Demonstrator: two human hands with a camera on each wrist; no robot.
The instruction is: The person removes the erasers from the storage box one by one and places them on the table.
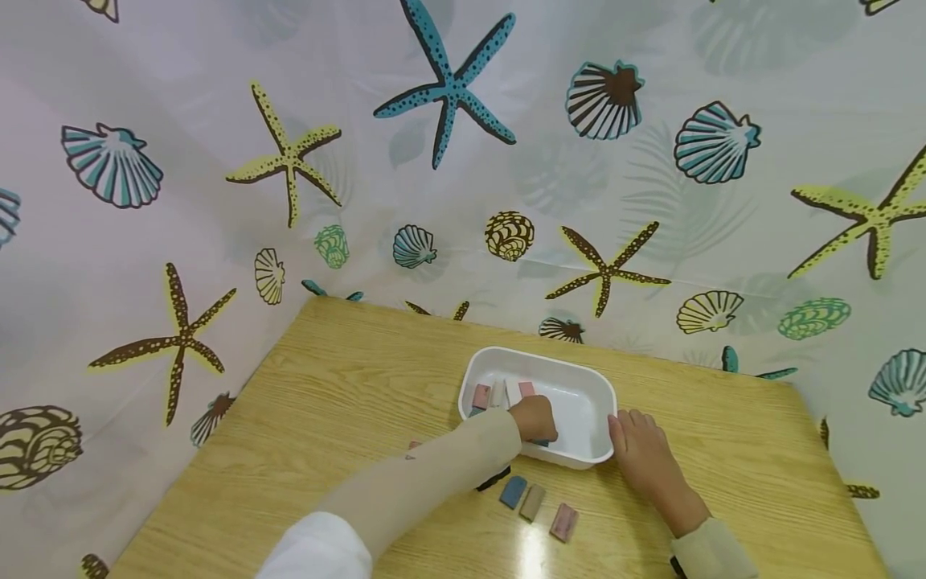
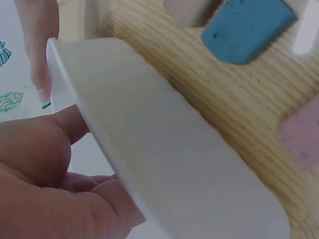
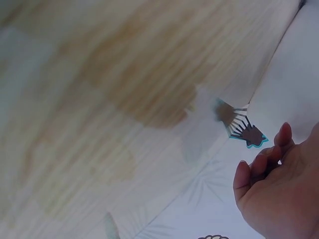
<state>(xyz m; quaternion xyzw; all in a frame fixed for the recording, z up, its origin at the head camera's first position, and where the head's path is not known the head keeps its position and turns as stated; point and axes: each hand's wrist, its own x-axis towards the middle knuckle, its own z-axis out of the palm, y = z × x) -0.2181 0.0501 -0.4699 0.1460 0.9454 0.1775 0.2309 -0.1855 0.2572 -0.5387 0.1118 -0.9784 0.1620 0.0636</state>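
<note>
A white plastic basin [image 1: 506, 354] stands on the wooden table. My left hand [image 1: 534, 418] reaches into it over the near wall, fingers pointing down and bent. A blue block [image 1: 541, 442] shows right at these fingertips. The left wrist view has my left hand [image 2: 65, 174] beside the basin wall [image 2: 164, 144], its fingertips hidden behind the rim. Pink blocks [image 1: 481, 396] and a whitish block [image 1: 498, 394] lie in the basin's left part. At the right end, my right hand [image 1: 646, 454] rests against the outer wall, fingers loosely extended; no held thing shows in the right wrist view.
In front of the basin lie a blue block [image 1: 514, 492], a tan block [image 1: 532, 503] and a pink block [image 1: 564, 523]. Another pinkish block [image 1: 413, 445] is partly hidden by the left sleeve. A seashell-patterned curtain [image 1: 448, 201] borders the table's back and sides.
</note>
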